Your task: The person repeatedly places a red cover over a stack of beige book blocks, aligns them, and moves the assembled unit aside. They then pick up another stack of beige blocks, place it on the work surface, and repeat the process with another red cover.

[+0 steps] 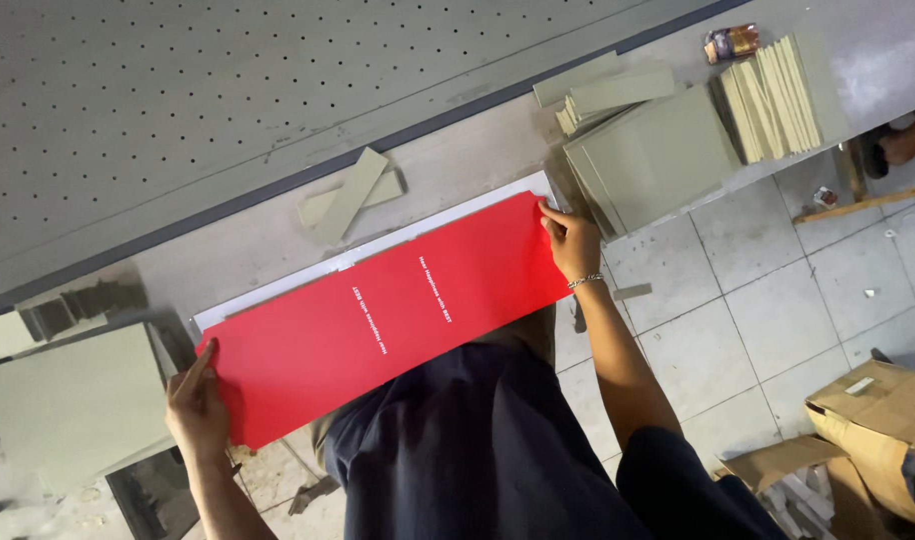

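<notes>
Left hand (198, 405) is pinching the near-left end of a long red sheet (388, 315), fingers closed over its edge; right hand (573, 243), wearing a bracelet, is clamping the far-right corner the same way. Sheet is lying stretched across the bench (278, 235), sitting on a white board (378, 247) whose rim is peeking out along the far side. Stacks of grey cardboard panels (658, 150) are sitting just beside the right hand. Looks like the aligning step: next move likely calls for squaring the red edges to the white board before pressing down.
</notes>
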